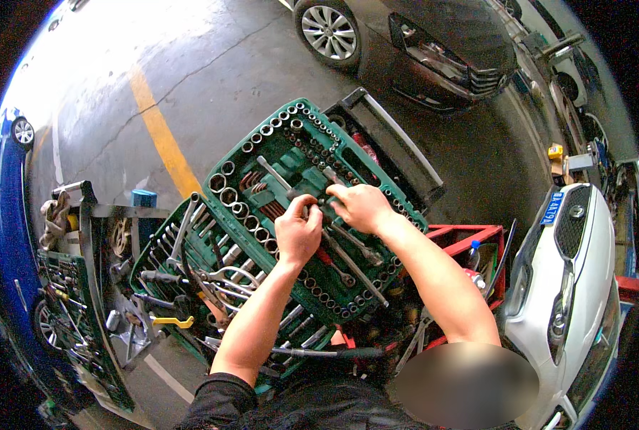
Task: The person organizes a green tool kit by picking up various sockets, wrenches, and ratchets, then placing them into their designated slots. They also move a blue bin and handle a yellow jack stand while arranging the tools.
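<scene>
- Green tool tray [291, 163] lies open under the left hand [298, 233] and right hand [362, 206].
- Red-handled ratchet [324, 256] lies in its near half.
- Both hands curl; I cannot tell what either grip holds.
- Shiny sockets [266, 130] line the tray's far left edge.
- Dark car [434, 54] stands past its far right edge.

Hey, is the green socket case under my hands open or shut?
Open. The green case shows rows of sockets and a red-handled ratchet uncovered, with your left hand and right hand over it.
</scene>
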{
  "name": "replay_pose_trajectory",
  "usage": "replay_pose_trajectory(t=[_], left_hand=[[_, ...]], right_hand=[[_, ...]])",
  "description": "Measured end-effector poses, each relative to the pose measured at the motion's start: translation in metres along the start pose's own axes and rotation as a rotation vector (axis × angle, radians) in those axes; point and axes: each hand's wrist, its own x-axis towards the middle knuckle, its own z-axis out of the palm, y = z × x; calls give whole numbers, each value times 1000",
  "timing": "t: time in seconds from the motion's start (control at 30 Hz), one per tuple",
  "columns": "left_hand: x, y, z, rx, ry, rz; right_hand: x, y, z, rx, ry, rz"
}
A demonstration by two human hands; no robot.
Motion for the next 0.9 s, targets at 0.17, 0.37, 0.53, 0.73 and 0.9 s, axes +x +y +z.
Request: replay_pose_trajectory(t=[0.17,0.37,0.53,0.73,0.9], left_hand=[[-2,4,1,21,17,1],[-3,5,2,-22,-17,-34],[-2,7,-3,-16,-18,-79],[-2,2,1,-4,-5,-16],[-1,-1,-1,22,7,5]], right_hand=[[29,-25,-11,-58,-207,238],[44,-27,17,-205,-81,288],[43,-28,21,-241,-47,256],[37,-11,24,-304,-3,110],[1,-7,-7,405,191,29]])
